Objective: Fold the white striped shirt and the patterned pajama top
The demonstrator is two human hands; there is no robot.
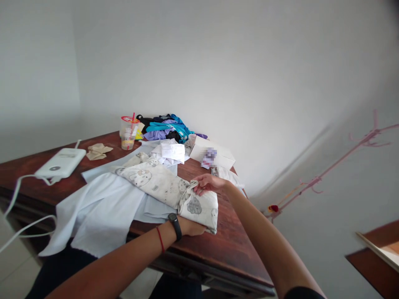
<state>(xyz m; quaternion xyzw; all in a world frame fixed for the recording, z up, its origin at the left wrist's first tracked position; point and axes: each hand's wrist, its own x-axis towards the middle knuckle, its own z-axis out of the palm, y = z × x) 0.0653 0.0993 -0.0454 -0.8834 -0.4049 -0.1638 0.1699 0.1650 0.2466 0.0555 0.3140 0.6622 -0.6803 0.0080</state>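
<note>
A white printed garment (162, 182) with grey animal figures lies on the brown wooden table (224, 245), partly folded at its right end. My right hand (207, 182) pinches the top edge of that fold. My left hand (193, 227), with a black wristband and a red cord on the wrist, is tucked under the folded end, its fingers hidden by the cloth. Under the garment lies a pale blue shirt (96, 207) that hangs over the table's near edge.
A white device (60, 162) with a cable sits at the left. A plastic cup (128, 133) with a red straw, a beige cloth (98, 151), a pile of coloured clothes (165, 126), folded white cloth (173, 151) and a white box (212, 155) stand further back. A pink rack (330, 166) leans at right.
</note>
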